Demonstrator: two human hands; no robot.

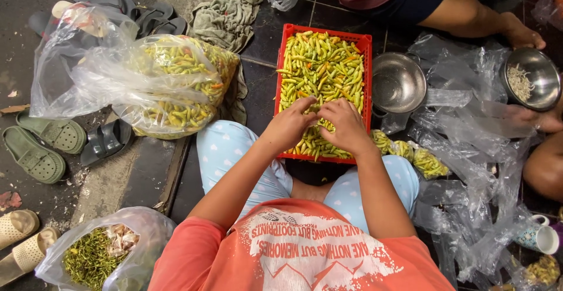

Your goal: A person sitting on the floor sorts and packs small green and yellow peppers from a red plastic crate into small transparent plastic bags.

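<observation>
Both hands [319,124], seemingly pinching one chilli, meet over the red crate [368,80]; steel bowl [399,83] just beside.

Single head view — steeply downward, near; over red crate [286,62]

A home doorstep floor: scattered sandals [41,144], bagged chillies [176,86], steel bowls [399,83], dark tiles [267,33].

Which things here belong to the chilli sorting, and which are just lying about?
In use:
left hand and right hand, both on the chillies
red crate holding them
big clear bag of chillies
bag of green stems
empty steel bowl

Lying about:
green clogs
black sandals
grey cloth
patterned mug
</observation>
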